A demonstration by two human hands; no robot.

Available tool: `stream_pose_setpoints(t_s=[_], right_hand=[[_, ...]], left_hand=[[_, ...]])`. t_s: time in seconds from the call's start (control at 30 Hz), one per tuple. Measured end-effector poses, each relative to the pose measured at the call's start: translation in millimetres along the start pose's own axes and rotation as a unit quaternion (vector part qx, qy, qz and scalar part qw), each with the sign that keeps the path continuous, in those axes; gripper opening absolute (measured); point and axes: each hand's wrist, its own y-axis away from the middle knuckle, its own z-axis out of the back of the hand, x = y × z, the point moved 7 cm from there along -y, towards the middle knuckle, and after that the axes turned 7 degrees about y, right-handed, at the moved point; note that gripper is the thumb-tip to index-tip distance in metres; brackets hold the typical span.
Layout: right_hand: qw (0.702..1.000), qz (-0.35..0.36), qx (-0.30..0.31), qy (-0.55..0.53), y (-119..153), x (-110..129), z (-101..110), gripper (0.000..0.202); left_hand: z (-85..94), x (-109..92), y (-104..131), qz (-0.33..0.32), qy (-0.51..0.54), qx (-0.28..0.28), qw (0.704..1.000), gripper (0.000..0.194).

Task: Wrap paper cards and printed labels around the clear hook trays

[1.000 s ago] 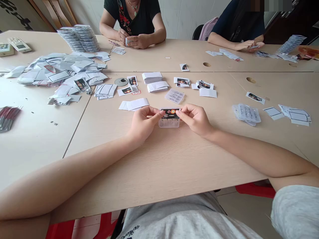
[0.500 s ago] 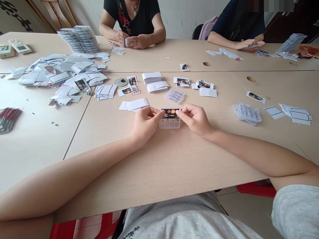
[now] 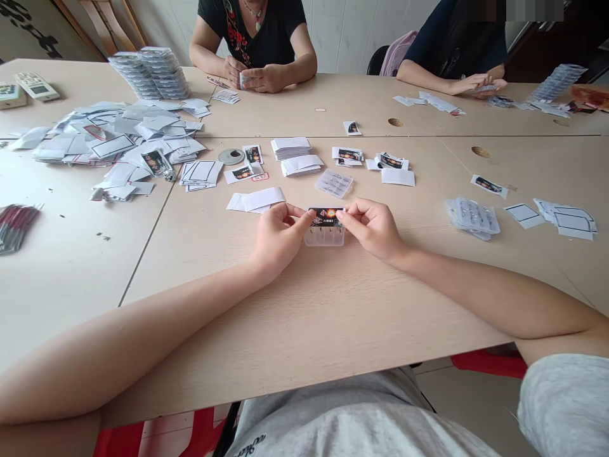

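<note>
A black label sticker [image 3: 326,217] with an orange burst design covers the upper part of a small clear plastic box [image 3: 324,237]. My left hand [image 3: 281,236] pinches the sticker's left end between thumb and fingers, while my right hand [image 3: 370,227] pinches its right end. Whether the fingers also grip the box cannot be told. Beyond my hands lies another clear compartment box [image 3: 334,183] with small parts inside. White slips of paper [image 3: 257,200] rest just past my left hand.
Stacked clear boxes [image 3: 472,218] sit to the right near white cards [image 3: 566,218]. A large heap of white packets [image 3: 118,136] covers the left side, with a tall stack of boxes [image 3: 152,75] behind it. Two people work across the table [image 3: 295,304].
Almost nothing differs. Both hands keep the same hold on the sticker over the box; the view has shifted very slightly.
</note>
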Motion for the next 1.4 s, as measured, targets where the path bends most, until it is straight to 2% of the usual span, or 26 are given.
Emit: stream_pose_setpoints(t_s=[0.4,1.4], right_hand=[[0.999,0.015,-0.010,0.027,0.7,1.7,1.2,0.031],[0.999,0.011,-0.012,0.034,-0.1,-0.4,0.4,0.033]], left_hand=[[-0.3,-1.9,-0.2,-0.022,0.025,-0.004,0.999,0.029],[-1.2,2.3,-1.2,-0.019,0.054,0.004,0.998,0.028]])
